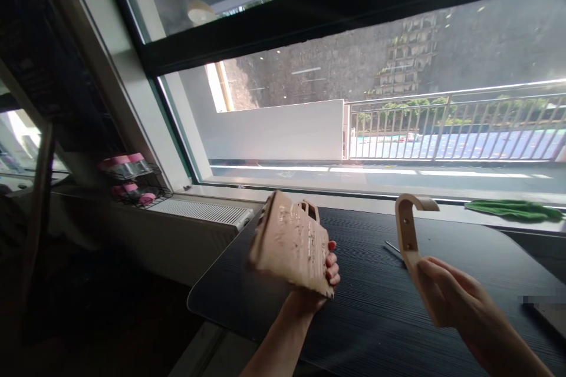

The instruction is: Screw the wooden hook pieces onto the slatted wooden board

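Note:
My left hand (319, 283) is closed on a flat wooden block (289, 242) with a small looped piece at its top edge, held tilted above the left end of a dark ribbed table (367, 306). My fingertips with red nails curl round the block's right side. My right hand (446, 294) is closed on the lower end of a curved wooden hook (409, 232), whose bent top points right. The two wooden parts are apart, the hook to the right of the block.
A thin metal rod (392, 247) lies on the table behind the hook. A green cloth (513, 209) rests on the window sill at right. A wire rack with pink-lidded containers (128, 179) stands at left beside a white radiator (198, 212). A large window fills the background.

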Motion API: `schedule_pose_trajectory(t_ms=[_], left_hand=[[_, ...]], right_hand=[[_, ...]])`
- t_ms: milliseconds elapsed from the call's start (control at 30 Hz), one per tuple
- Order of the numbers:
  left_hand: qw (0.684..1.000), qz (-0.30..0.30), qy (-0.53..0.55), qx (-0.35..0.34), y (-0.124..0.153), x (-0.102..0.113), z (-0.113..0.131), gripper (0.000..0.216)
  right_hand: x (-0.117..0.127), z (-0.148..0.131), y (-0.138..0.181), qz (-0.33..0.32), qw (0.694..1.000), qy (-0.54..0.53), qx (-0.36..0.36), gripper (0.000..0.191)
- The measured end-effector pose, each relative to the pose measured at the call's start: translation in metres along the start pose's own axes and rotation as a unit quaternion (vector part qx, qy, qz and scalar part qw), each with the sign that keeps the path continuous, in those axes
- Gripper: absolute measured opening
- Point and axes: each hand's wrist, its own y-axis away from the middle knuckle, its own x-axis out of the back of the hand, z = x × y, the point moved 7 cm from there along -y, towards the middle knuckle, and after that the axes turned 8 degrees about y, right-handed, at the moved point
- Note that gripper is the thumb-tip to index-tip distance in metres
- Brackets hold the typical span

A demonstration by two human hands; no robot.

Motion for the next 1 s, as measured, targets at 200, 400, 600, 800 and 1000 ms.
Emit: schedule_pose_trajectory(t_ms=[200,400,600,800,1000], left_hand=[[0.98,0.103,-0.126,-0.117,-0.005,-0.001,0.008,0.052],[0.953,0.134,-0.22,-0.16,0.0,0.003,0.011,0.045],[0.952,0.108,-0.248,-0.146,-0.002,0.001,0.008,0.042],[0.957,0.086,-0.241,-0.135,-0.001,-0.004,0.007,0.045],[0.955,0.111,-0.24,-0.136,-0.002,0.001,0.01,0.041]], right_hand=[[-0.001,-0.014,0.004,-0.056,0.997,0.015,0.044,0.03],[-0.056,-0.004,0.011,-0.18,0.983,0.043,0.02,0.033],[-0.093,0.016,-0.001,-0.208,0.977,0.054,0.007,0.032],[-0.107,0.027,0.0,-0.243,0.969,0.045,-0.017,0.029],[-0.116,0.034,0.0,-0.248,0.967,0.059,-0.022,0.029]])
